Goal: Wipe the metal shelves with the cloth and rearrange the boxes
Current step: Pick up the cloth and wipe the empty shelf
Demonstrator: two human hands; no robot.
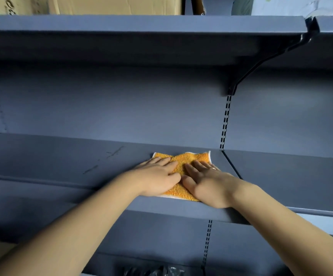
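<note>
Hands: your left hand [157, 177] and right hand [205, 184] press flat, fingers straight, nothing gripped.
Cloth: orange terry cloth [183, 162], soft, light; likely bunches, so keep your palms spread.

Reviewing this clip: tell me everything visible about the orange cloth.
The orange cloth looks like terry towelling with a thin white edging. It lies spread and slightly rumpled on the grey metal shelf, just left of the seam between shelf sections. Both hands press it with straight fingers: the left hand covers its left part, the right hand its right part. Its near edge lies by the shelf's front edge; its far corners show beyond the fingertips.
</note>
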